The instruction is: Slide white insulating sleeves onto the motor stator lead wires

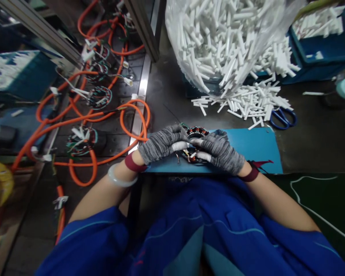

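Loose white tubes (247, 101) are spilling out under a big clear bag (224, 42). Blue scissors (283, 117) are lying just beside them, and orange cables (103, 115) are looping around on the left.

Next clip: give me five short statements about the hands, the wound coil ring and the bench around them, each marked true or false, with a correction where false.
1. Both hands, left hand and right hand, wear grey knit gloves. True.
2. The hands meet on a coil ring that lies on a blue mat. True.
3. The scissors have red handles. False: the handles are blue, and they lie beside the white tubes.
4. The cables to the left of the mat are green. False: they are orange.
5. A clear bag full of white tubes stands behind the mat. True.
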`<state>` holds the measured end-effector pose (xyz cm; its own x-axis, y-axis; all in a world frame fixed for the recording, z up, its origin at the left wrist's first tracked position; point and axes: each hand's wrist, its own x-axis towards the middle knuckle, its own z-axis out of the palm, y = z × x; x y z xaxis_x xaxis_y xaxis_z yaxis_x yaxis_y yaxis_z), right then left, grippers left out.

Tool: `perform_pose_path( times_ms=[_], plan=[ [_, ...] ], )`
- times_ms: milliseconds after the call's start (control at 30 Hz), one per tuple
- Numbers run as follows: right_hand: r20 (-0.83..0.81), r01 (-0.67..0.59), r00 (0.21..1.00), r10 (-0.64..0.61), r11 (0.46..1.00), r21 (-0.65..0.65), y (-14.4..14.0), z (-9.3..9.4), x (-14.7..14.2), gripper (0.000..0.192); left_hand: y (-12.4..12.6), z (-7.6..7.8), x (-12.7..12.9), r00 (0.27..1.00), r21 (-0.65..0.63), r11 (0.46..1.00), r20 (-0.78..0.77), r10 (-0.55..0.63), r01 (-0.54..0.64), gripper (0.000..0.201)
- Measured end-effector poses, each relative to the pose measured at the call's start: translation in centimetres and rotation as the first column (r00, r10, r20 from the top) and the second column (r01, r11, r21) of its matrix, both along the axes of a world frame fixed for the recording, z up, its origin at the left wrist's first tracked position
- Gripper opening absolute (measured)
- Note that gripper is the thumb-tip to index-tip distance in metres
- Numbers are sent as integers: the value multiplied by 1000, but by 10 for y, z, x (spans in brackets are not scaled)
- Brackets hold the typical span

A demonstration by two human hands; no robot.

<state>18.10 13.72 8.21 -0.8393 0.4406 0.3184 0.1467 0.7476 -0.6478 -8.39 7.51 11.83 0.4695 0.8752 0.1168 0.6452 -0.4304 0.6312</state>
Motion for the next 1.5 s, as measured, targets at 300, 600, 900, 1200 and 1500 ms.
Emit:
perform_pose_path(
  times_ms=[300,600,900,1200,1500],
  plan=[
    [-187,-25,977,-100,823,-568,8,2,-6,37,-14,-6,18,976,-38,976,-51,212,-214,43],
    [60,75,997,-57,930,-360,12,15,-21,48,-35,-3,20,989,196,971,-33,143,-134,38],
    [142,117,984,-109,992,-45,1,13,-15,42,-27,7,16,947,151,983,-288,142,-102,45],
    [-41,228,968,-248,935,-270,8,9,18,32,0,10,68,842,149,989,-531,99,-22,49],
    [86,252,966,-242,829,-499,-14,-6,51,44,-28,-9,-12,955,281,949,-289,-62,146,76]
  ],
)
